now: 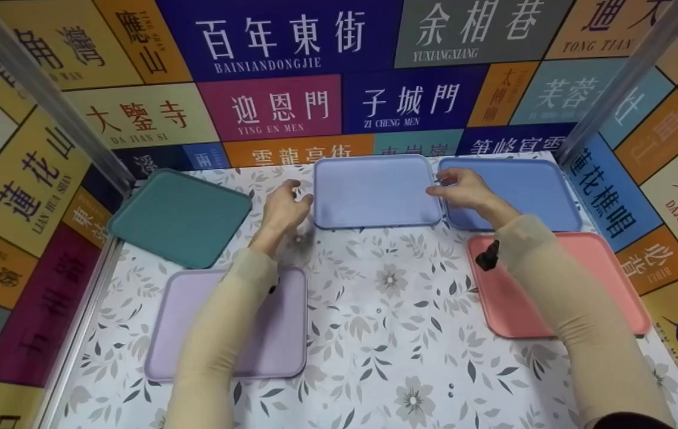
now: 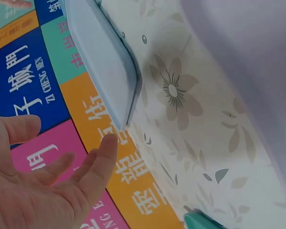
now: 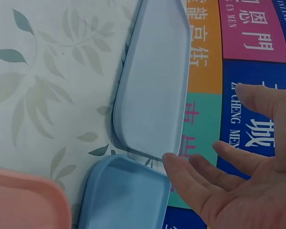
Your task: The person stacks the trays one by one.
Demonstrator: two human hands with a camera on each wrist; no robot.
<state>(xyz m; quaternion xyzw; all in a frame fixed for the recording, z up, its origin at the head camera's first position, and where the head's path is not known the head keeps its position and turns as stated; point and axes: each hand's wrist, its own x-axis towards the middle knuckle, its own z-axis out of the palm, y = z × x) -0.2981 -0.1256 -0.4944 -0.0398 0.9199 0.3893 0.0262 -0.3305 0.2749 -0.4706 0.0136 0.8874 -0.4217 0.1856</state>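
Note:
A pale periwinkle tray (image 1: 378,192) lies at the back middle of the table, between my two hands. My left hand (image 1: 284,208) is just off its left end, fingers loosely bent and nothing in them. In the left wrist view that hand (image 2: 52,176) shows spread fingers beside the tray's corner (image 2: 105,62). Over the gap between the pale tray and a darker blue tray (image 1: 523,190) is my right hand (image 1: 464,189), holding nothing. The right wrist view shows this hand (image 3: 233,176) with parted fingers, a fingertip close to the pale tray's corner (image 3: 152,95).
A green tray (image 1: 184,217) sits turned at the back left, with a lilac tray (image 1: 273,333) in front, under my left forearm. On the right lies a coral tray (image 1: 583,280), partly beneath my right forearm. Printed panels (image 1: 279,107) wall in the floral-covered table (image 1: 386,333).

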